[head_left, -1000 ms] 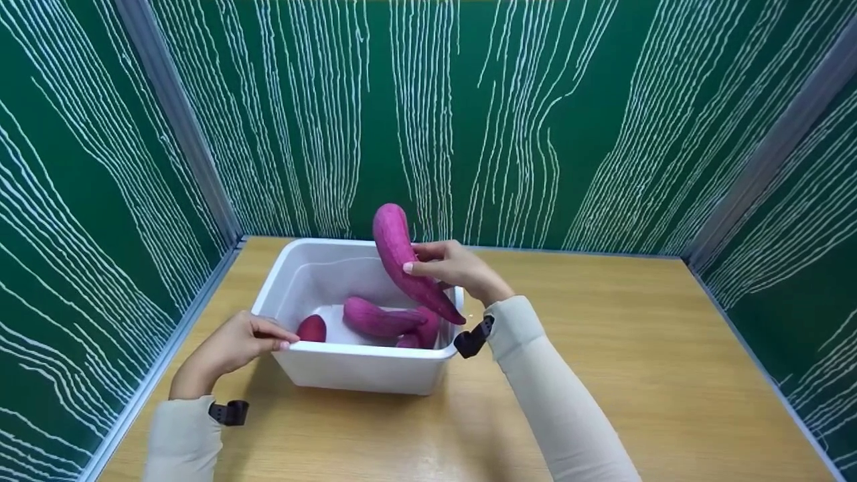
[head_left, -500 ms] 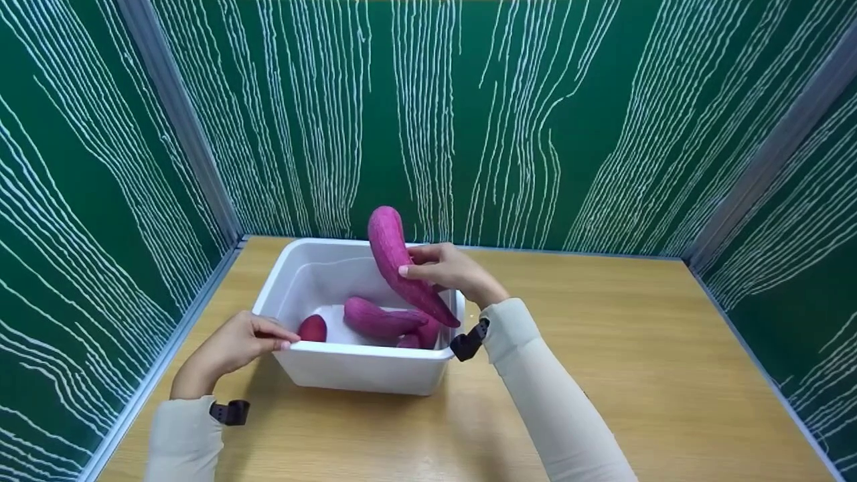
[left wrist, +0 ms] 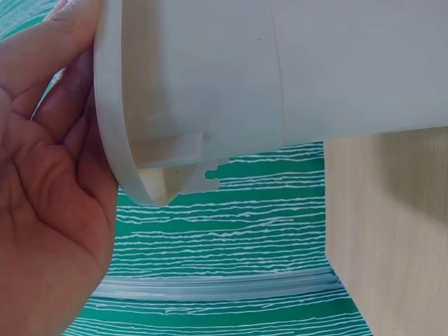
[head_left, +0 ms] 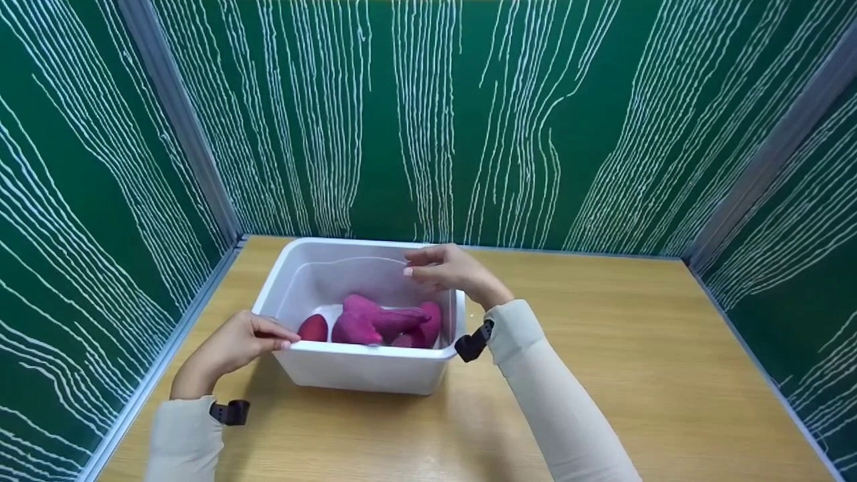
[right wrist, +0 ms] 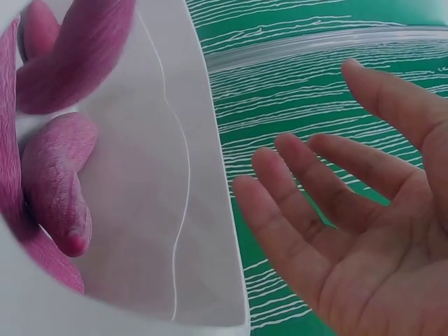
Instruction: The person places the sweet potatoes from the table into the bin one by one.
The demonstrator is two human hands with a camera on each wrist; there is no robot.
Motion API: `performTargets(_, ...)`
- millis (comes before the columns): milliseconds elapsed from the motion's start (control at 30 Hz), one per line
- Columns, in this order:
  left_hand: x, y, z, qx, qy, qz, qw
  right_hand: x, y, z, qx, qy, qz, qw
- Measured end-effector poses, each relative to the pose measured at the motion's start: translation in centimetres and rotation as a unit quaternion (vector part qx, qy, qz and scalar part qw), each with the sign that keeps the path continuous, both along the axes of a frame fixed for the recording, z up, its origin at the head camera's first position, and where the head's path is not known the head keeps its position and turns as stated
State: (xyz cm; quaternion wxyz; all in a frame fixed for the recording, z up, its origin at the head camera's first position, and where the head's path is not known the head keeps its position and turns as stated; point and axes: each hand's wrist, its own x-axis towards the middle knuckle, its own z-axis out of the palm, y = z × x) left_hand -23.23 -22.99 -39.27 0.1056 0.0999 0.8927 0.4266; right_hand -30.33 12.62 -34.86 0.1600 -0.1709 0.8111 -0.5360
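A white plastic tub (head_left: 361, 371) stands at the left of the table. My left hand (head_left: 234, 343) pinches its near-left rim between thumb and fingers; the left wrist view shows the palm beside the rim (left wrist: 108, 105). Inside lie several magenta sweet potatoes (head_left: 358, 314), piled towards the right, partly hidden by the front wall. A darker red rounded one (head_left: 313, 329) sits apart at the left end. Over the right side of the tub hovers my right hand (head_left: 458, 271), holding nothing. Its fingers (right wrist: 280, 217) are spread and relaxed in the right wrist view, apart from the sweet potatoes (right wrist: 52, 175).
Wooden tabletop (head_left: 643, 361) stretches to the right of the tub. Green panels (head_left: 502, 120) with white wavy lines enclose the back and both sides, joined by grey metal posts (head_left: 181, 114). The tub stands close to the back panel.
The long curved sweet potato has left my right hand and now lies on the others in the tub. My right hand stays about where it was; my left hand still holds the rim.
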Motion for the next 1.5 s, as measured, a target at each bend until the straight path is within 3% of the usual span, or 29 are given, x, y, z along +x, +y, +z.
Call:
performTargets(633, -0.1, -0.1, -0.2, 0.012, -0.009, 0.001, 0.9999, 0.2, 0.9, 0.1, -0.008, -0.018, -0.001, 1.0)
performTargets(1500, -0.1, -0.2, -0.2, 0.0, 0.021, -0.021, 0.9996, 0.9, 5.1, -0.5, 0.012, 0.008, -0.033, 0.999)
